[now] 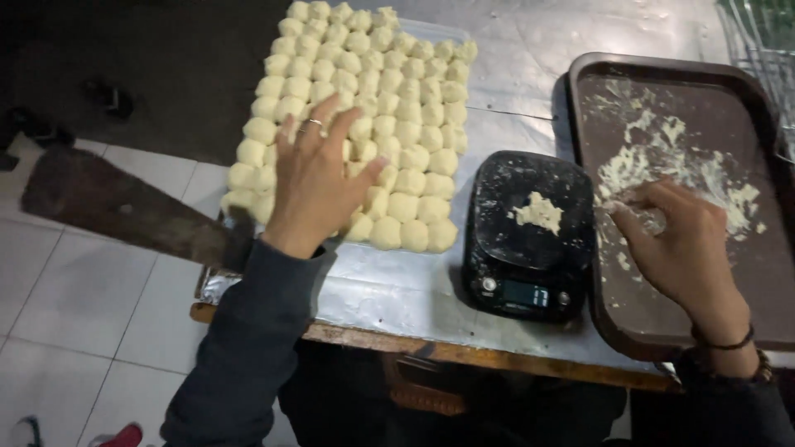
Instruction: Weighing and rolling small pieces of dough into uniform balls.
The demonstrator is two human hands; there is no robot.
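Observation:
My left hand [319, 178] lies flat, fingers spread, on top of several rows of pale dough balls [397, 124] packed together on the foil-covered table [397, 290]. A ring sits on one finger. My right hand [675, 236] reaches into a dark brown tray [629, 314] at the right, its fingertips pinching at the scraps of pale dough [662, 161] smeared on the tray. Between the hands stands a black kitchen scale [526, 236] with a small lump of dough [538, 213] on its platform.
The table's wooden front edge [464, 354] runs below the scale. White floor tiles [91, 306] lie to the left, with a dark flat board [116, 207] leaning toward the table's corner. A wire rack [762, 37] shows at the top right.

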